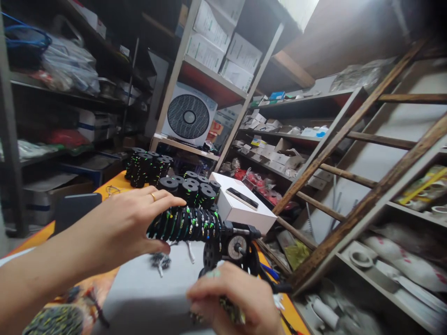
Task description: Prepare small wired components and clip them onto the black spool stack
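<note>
My left hand [129, 223], with a ring on one finger, spans the left end of a horizontal row of black spools [188, 223]. Its fingers lie along the top and its thumb is underneath. Thin line with green, white and yellow bits is wound on these spools. At its right end the row meets a black device [213, 256] with a round dial [237, 247]. Below that device, my right hand [237, 298] is closed with curled fingers, slightly blurred. Whatever is between its fingertips is hidden. A dark, yellow-speckled thing shows under that hand.
Several more black spools [190, 186] stand in stacks behind the row. A phone [242, 197] lies on a white box [244, 211]. On the orange table [111, 186] are a white sheet [150, 298] and a speckled bundle [54, 320]. A wooden ladder [335, 172] leans at right before loaded shelves.
</note>
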A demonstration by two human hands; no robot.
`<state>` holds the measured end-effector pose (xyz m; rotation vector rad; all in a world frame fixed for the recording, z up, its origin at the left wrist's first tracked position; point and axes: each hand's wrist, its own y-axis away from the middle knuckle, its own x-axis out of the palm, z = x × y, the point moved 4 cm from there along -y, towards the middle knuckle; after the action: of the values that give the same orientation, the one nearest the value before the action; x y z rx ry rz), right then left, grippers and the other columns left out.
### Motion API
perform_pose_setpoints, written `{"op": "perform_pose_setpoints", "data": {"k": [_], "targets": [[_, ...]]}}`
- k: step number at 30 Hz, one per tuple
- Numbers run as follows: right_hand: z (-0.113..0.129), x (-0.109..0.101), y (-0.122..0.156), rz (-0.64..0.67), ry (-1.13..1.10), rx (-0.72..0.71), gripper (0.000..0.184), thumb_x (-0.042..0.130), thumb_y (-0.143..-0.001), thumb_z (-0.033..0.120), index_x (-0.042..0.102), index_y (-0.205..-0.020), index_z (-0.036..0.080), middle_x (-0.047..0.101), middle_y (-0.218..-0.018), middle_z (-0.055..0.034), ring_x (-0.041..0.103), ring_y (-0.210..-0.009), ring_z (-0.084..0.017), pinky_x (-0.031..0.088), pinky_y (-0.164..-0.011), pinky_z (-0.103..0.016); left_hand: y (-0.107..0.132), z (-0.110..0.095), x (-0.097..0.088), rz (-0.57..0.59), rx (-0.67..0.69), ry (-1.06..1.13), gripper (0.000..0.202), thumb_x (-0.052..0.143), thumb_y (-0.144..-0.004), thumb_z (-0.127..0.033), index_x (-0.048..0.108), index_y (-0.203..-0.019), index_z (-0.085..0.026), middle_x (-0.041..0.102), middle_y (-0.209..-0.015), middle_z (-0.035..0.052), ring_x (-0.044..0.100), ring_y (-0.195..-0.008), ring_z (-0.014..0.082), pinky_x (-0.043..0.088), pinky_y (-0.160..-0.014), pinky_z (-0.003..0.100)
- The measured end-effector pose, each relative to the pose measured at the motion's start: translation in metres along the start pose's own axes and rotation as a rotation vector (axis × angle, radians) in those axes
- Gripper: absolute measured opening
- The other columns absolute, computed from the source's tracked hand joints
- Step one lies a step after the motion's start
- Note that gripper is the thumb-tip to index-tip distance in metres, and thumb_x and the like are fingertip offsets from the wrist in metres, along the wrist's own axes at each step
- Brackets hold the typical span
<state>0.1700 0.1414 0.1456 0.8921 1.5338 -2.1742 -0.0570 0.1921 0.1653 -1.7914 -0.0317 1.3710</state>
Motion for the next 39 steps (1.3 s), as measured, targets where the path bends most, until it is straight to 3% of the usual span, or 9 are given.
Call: {"op": "perform_pose_setpoints", "data": {"k": [3, 6, 15, 21, 26, 30, 39], "targets": [[0.000, -0.019, -0.036, -0.211, -0.004, 0.065, 0.016, 0.074, -0.094, 0.006, 0.077, -0.100, 0.021, 0.081, -0.091, -0.0009, 0.077, -0.080, -0.013, 0.061, -0.077, -0.020, 0.000, 0.003, 0.004, -0.052, 0.029, 0.022, 0.080, 0.097, -0.067, -0.025, 0.054, -0.134, -0.033, 0.078, -0.125, 0.0047, 0.073, -0.112, 0.0346, 0.057, -0.087, 0.046], [-0.003, -0.014, -0.058, -0.318, 0.023, 0.015, 0.016, 0.069, -0.095, 0.002, 0.079, -0.095, 0.014, 0.079, -0.095, -0.0075, 0.077, -0.087, -0.013, 0.060, -0.082, -0.019, 0.001, 0.003, 0.005, -0.072, 0.038, 0.043, 0.076, 0.097, -0.071, -0.025, 0.053, -0.133, -0.036, 0.077, -0.123, 0.0012, 0.073, -0.109, 0.0328, 0.057, -0.086, 0.046], [-0.011, 0.004, -0.067, -0.291, 0.083, -0.011, 0.015, 0.065, -0.097, 0.001, 0.078, -0.096, 0.009, 0.073, -0.094, -0.0100, 0.073, -0.087, -0.013, 0.059, -0.083, -0.020, -0.003, 0.002, 0.003, -0.025, -0.026, 0.119, 0.072, 0.098, -0.069, -0.030, 0.055, -0.126, -0.039, 0.074, -0.111, -0.0037, 0.074, -0.100, 0.0313, 0.054, -0.076, 0.044], [-0.013, 0.005, -0.068, -0.275, 0.118, -0.015, 0.015, 0.064, -0.098, 0.001, 0.077, -0.096, 0.009, 0.073, -0.095, -0.0093, 0.073, -0.090, -0.013, 0.058, -0.087, -0.018, -0.003, 0.002, 0.004, -0.009, -0.043, 0.123, 0.071, 0.097, -0.071, -0.032, 0.055, -0.128, -0.038, 0.073, -0.111, -0.0026, 0.074, -0.103, 0.0339, 0.056, -0.082, 0.048], [-0.012, 0.008, -0.065, -0.242, 0.182, -0.028, 0.015, 0.063, -0.099, 0.003, 0.076, -0.098, 0.010, 0.072, -0.097, -0.0106, 0.072, -0.090, -0.014, 0.058, -0.086, -0.020, -0.006, -0.001, 0.003, -0.015, -0.033, 0.119, 0.070, 0.097, -0.072, -0.029, 0.056, -0.128, -0.036, 0.073, -0.112, -0.0024, 0.073, -0.101, 0.0315, 0.056, -0.078, 0.045], [-0.010, 0.011, -0.060, -0.214, 0.240, -0.061, 0.017, 0.059, -0.101, 0.002, 0.073, -0.101, 0.012, 0.071, -0.098, -0.0106, 0.071, -0.091, -0.016, 0.058, -0.083, -0.024, -0.007, -0.002, 0.001, -0.019, -0.039, 0.121, 0.068, 0.096, -0.072, -0.027, 0.057, -0.128, -0.031, 0.074, -0.113, 0.0002, 0.072, -0.105, 0.0316, 0.056, -0.082, 0.045], [-0.014, 0.017, -0.051, -0.276, 0.206, -0.105, 0.020, 0.058, -0.099, -0.003, 0.070, -0.104, 0.013, 0.069, -0.101, -0.0085, 0.067, -0.096, -0.016, 0.057, -0.087, -0.024, -0.006, -0.004, -0.001, 0.032, -0.053, 0.146, 0.055, 0.091, -0.079, -0.030, 0.064, -0.126, -0.035, 0.072, -0.111, 0.0003, 0.072, -0.099, 0.0313, 0.059, -0.080, 0.048]]}}
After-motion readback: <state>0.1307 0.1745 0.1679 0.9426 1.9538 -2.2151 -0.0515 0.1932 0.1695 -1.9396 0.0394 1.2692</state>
